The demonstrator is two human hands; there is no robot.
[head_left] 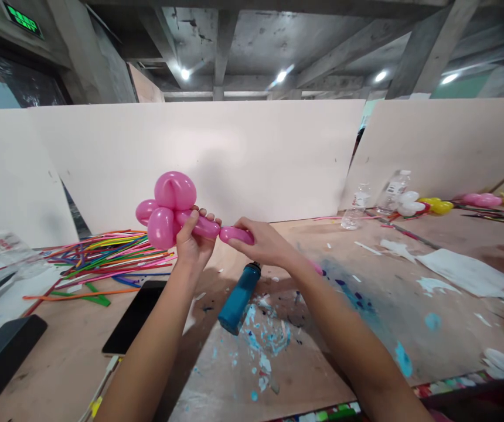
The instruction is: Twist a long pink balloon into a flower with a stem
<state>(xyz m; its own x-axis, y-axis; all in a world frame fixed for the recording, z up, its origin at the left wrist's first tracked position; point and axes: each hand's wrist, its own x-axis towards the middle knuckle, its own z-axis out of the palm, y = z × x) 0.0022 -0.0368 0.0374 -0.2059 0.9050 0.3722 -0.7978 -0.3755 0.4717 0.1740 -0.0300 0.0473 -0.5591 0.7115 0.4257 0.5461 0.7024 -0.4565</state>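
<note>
A pink twisting balloon [175, 190] is held up above the table, with several round bubbles bunched at its left end. My left hand [194, 237] is closed around the segment just right of that bunch. A narrow twist separates this segment from a shorter one, which my right hand [263, 240] grips between thumb and fingers. Beneath my hands lies a blue balloon hand pump [239, 299] with a dark tip. A bit of pink shows past my right forearm; whether it joins the balloon is hidden.
Uninflated balloons [115, 252] in many colours lie at the left, near a black phone [135, 316] with a cable and a dark case [8, 357]. Clear plastic bottles [395, 190], white and yellow balloons [436, 205] and paper [467, 271] are at the right. White boards [234, 146] stand behind.
</note>
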